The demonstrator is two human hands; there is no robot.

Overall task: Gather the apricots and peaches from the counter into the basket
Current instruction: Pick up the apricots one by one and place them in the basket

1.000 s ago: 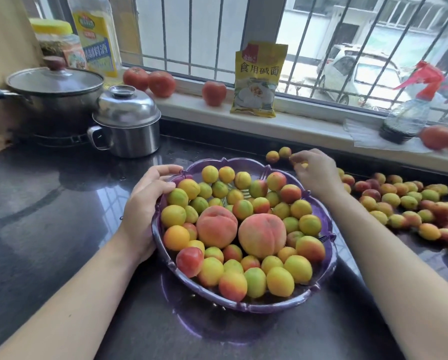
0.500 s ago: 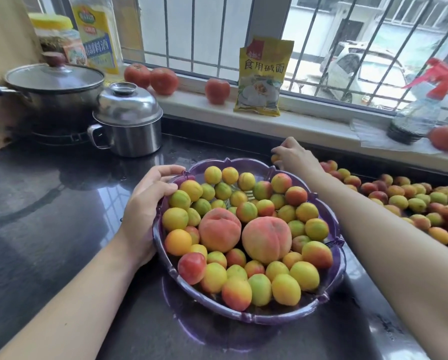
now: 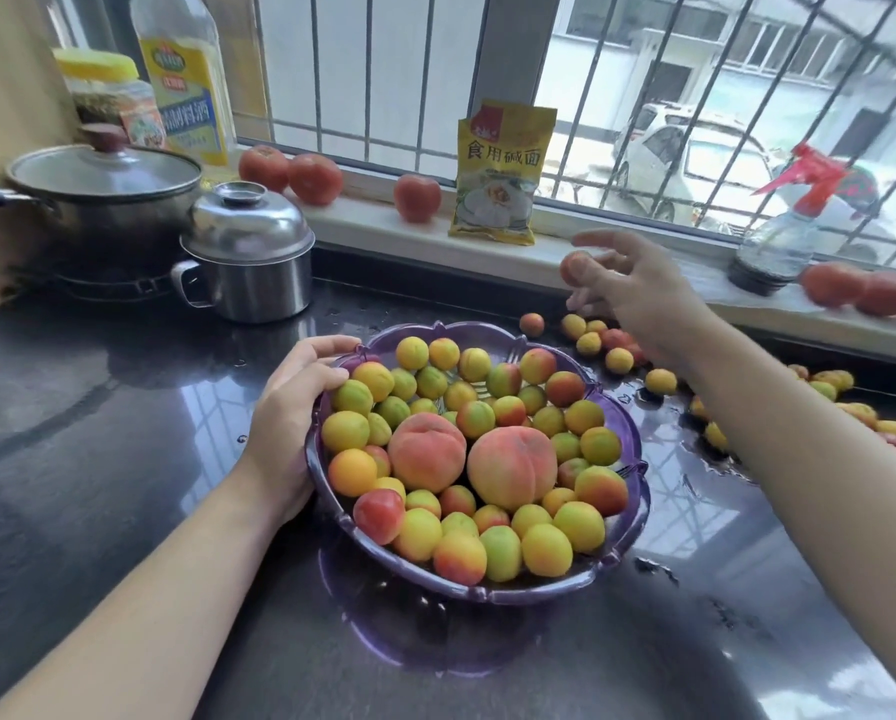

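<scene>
Above the far right of the counter [image 3: 124, 459], your right hand [image 3: 638, 298] hangs blurred in the air with a reddish apricot [image 3: 575, 266] pinched at the tips of its fingers, the other fingers spread loosely. Your left hand [image 3: 290, 428] grips the left rim of the purple basket [image 3: 638, 491], thumb over the edge. Two peaches [image 3: 511, 467] sit among the basket's apricots; loose apricots [image 3: 617, 360] lie right of it.

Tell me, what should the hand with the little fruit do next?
Probably carry it left and drop it in. The right hand pinches one apricot above the counter, beyond the purple basket, which the left hand holds by its rim.
</scene>
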